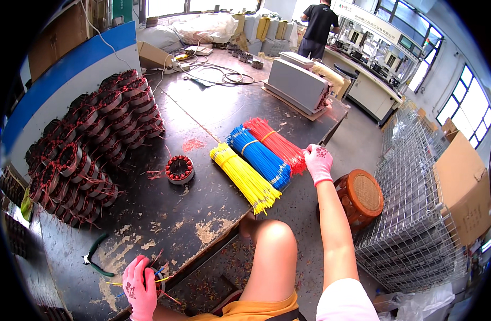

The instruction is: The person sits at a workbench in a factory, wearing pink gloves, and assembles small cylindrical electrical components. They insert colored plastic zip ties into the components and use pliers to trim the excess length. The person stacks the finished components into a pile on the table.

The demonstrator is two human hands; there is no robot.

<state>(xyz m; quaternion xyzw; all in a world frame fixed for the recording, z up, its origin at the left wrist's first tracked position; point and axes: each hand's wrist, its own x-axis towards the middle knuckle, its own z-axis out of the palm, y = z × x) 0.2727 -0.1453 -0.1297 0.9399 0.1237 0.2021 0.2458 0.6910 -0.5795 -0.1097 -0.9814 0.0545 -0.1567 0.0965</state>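
Note:
My right hand (318,162), in a pink glove, rests on the near end of the red wire bundle (276,143) at the table's right edge. Beside it lie a blue wire bundle (259,156) and a yellow wire bundle (244,177), each tied with a band. My left hand (138,288), also gloved in pink, grips a small wound stator with red, blue and yellow wires sticking out of it, near the table's front edge. A single stator (179,169) with copper windings sits in the middle of the table.
A large stack of wound stators (90,142) fills the table's left side. Green-handled pliers (95,257) lie near my left hand. A grey box (296,83) and cables sit at the far end. A round wooden stool (362,195), wire cages (416,214), cardboard and a standing person (317,27) are on the right.

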